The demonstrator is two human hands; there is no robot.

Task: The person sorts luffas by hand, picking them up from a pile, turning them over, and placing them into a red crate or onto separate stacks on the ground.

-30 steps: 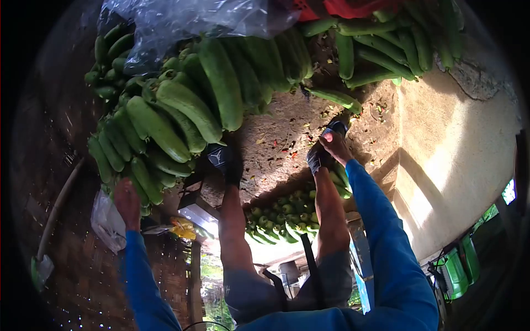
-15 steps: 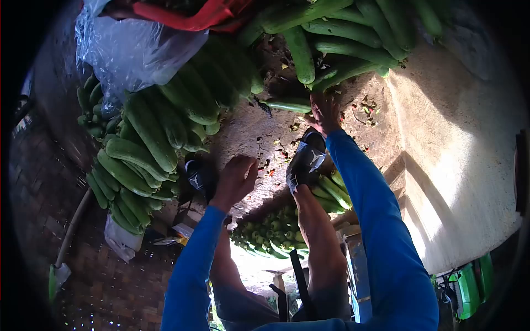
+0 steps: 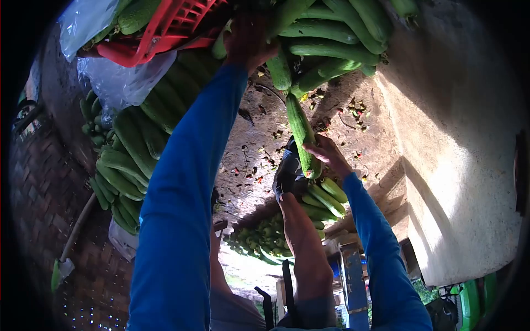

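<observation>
One cucumber (image 3: 301,135) lies in the right hand's (image 3: 326,154) grip, extending upward.

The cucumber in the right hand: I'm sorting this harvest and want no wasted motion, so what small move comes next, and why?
Probably carry the long cucumber toward the red crate. The right hand grips its lower end clear of the ground, while the left hand reaches into the far pile beside that crate, which holds cucumbers.
</observation>
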